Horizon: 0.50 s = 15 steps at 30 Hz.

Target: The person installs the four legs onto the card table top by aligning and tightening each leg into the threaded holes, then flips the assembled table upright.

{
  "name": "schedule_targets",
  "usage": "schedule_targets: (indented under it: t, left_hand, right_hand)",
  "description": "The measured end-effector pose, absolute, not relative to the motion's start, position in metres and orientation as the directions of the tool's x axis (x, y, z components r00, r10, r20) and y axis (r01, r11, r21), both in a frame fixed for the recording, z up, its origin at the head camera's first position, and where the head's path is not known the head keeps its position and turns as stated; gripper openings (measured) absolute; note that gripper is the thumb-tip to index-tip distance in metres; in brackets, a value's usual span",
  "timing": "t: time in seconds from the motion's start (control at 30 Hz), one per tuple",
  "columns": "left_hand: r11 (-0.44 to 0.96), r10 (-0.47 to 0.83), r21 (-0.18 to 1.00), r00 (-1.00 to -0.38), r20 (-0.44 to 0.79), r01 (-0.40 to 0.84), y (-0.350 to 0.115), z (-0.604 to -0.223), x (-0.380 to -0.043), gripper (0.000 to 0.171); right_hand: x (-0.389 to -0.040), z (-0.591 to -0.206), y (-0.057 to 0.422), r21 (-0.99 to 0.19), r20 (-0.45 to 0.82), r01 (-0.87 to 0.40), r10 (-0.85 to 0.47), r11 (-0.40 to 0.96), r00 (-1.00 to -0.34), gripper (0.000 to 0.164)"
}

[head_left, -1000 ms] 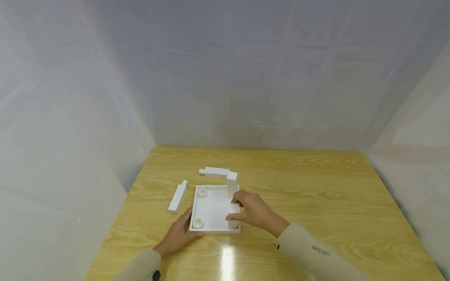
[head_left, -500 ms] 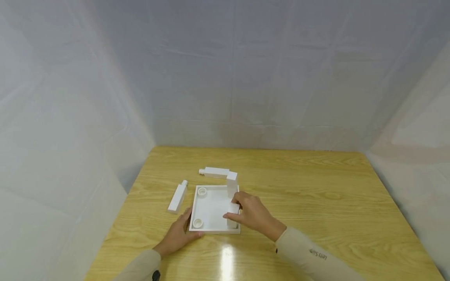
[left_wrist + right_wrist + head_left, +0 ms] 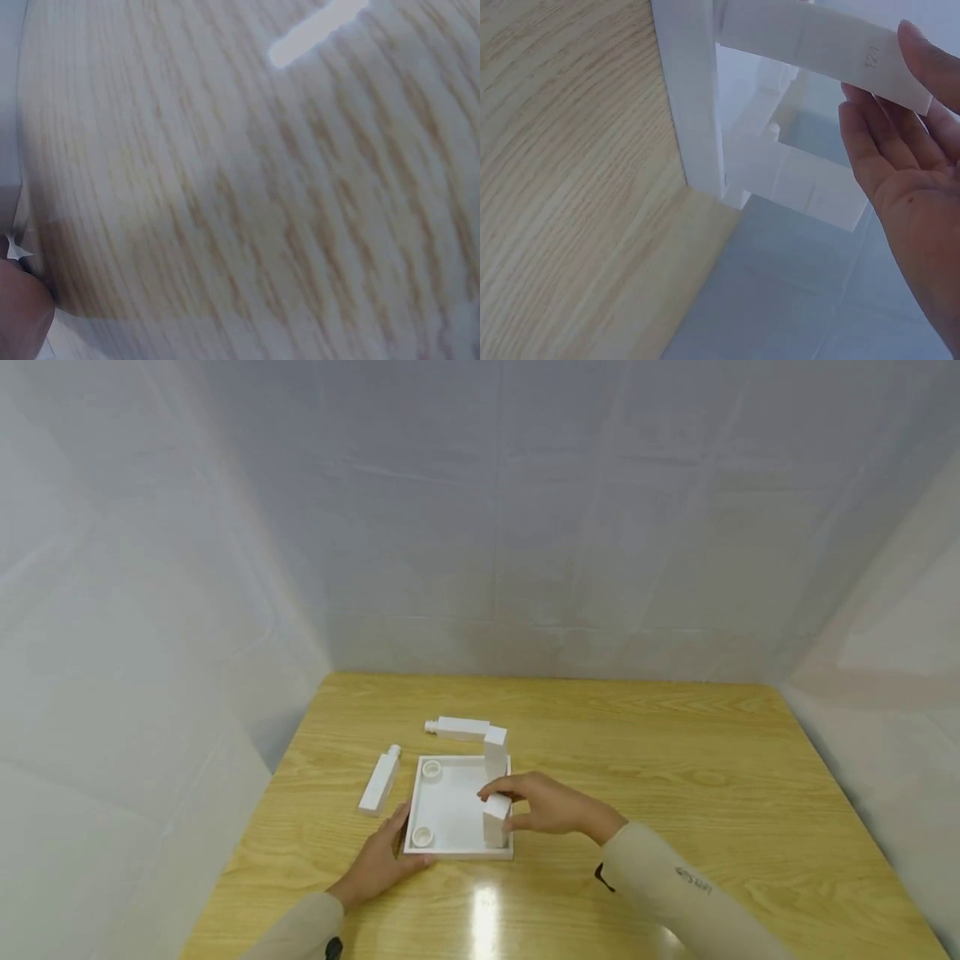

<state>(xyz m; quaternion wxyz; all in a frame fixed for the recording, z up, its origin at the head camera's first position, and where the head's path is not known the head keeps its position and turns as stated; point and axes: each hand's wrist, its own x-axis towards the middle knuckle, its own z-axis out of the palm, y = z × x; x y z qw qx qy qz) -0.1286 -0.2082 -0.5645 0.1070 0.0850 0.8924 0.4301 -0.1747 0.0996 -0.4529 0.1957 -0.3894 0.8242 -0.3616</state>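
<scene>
A white square tabletop [image 3: 453, 810] with a raised rim lies underside up, with round sockets at its two left corners. At its near right corner a white square table leg [image 3: 495, 822] stands upright; my right hand [image 3: 551, 806] holds its upper end, thumb on the right side and fingers across the far side. In the right wrist view this leg [image 3: 832, 45] bears a faint number, with thumb and fingers on opposite faces. Another leg [image 3: 495, 750] stands at the far right corner. My left hand [image 3: 378, 856] grips the near left corner, fingers along the left side, thumb at the front.
A loose white leg [image 3: 378, 783] with a narrow knobbed end lies left of the tabletop. Behind the tabletop lies a second loose leg [image 3: 461, 728]. All rest on a wood-grain table [image 3: 675, 760] enclosed by pale sheeting [image 3: 555, 527].
My right hand has turned about the near right leg: the thumb went from its left side to its right, and the fingers reach farther left. The leg looks slightly turned. My left hand stays put.
</scene>
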Motion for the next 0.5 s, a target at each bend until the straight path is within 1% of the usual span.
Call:
schedule_targets:
  t: [0.13,0.23,0.37,0.5]
  left_hand:
    - [0.612,0.248,0.788,-0.963,-0.101,0.075,-0.207,-0.563,-0.128,0.101]
    - [0.608,0.247,0.790,-0.964,-0.093,0.080,-0.207,-0.563,-0.128,0.101]
    - [0.614,0.244,0.786,-0.964,-0.106,0.069,-0.208,-0.563,-0.129,0.102]
    - [0.615,0.242,0.786,-0.963,-0.119,0.058,-0.208,-0.564,-0.128,0.103]
  right_hand:
    - [-0.169,-0.464,0.095,-0.729,0.059,-0.500,-0.684,0.468,-0.727,0.035]
    - [-0.162,-0.474,0.090,-0.710,0.157,-0.498,-0.578,0.497,-0.801,0.031]
    - [-0.153,-0.482,0.084,-0.698,0.247,-0.495,-0.476,0.517,-0.844,0.031]
    - [-0.148,-0.484,0.082,-0.694,0.277,-0.488,-0.430,0.529,-0.859,0.032]
